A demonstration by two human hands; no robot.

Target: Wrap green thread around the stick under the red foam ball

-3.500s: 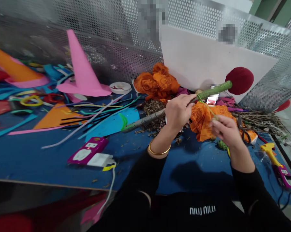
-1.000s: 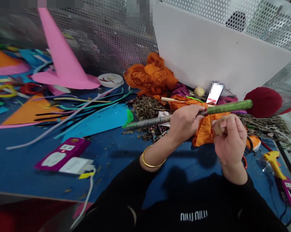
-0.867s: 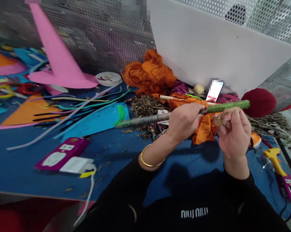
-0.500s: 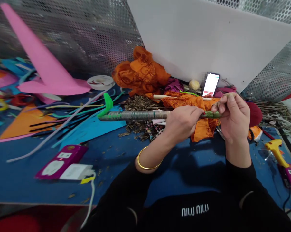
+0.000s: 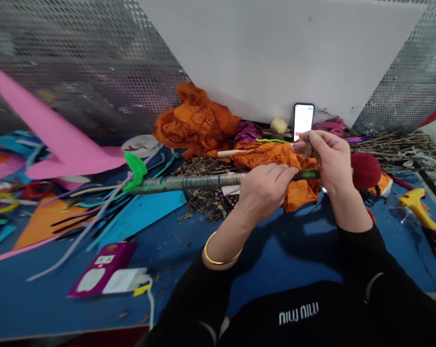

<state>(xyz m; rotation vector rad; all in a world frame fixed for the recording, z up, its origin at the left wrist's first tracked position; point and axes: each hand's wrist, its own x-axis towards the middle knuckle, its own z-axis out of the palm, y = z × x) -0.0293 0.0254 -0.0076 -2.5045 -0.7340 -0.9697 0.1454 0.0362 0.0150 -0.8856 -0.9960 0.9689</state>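
Note:
A long stick [image 5: 189,181], wrapped in grey and green bands, lies level across my view. My left hand [image 5: 265,189] is closed round it near the middle. A bright green curled piece [image 5: 135,169] is fixed on the stick's left end. My right hand [image 5: 334,161] is at the green right-hand part of the stick, its thumb and fingers pinched on a thin brownish strand [image 5: 308,150] just above it. The right palm hides part of the stick. Behind that hand sits a dark red ball [image 5: 365,171], and orange cloth [image 5: 300,195] lies beneath the stick.
A phone [image 5: 304,120] leans against the white board [image 5: 276,58]. Left are a pink cone hat [image 5: 59,130], pipe cleaners [image 5: 84,231], blue sheet [image 5: 138,217] and purple power strip [image 5: 100,270]. A yellow glue gun [image 5: 418,207] lies right, near dry twigs [image 5: 402,144].
The view has turned slightly, shifting the table items. My right hand has moved a little left and its fingers have turned towards the stick. My left hand keeps its hold.

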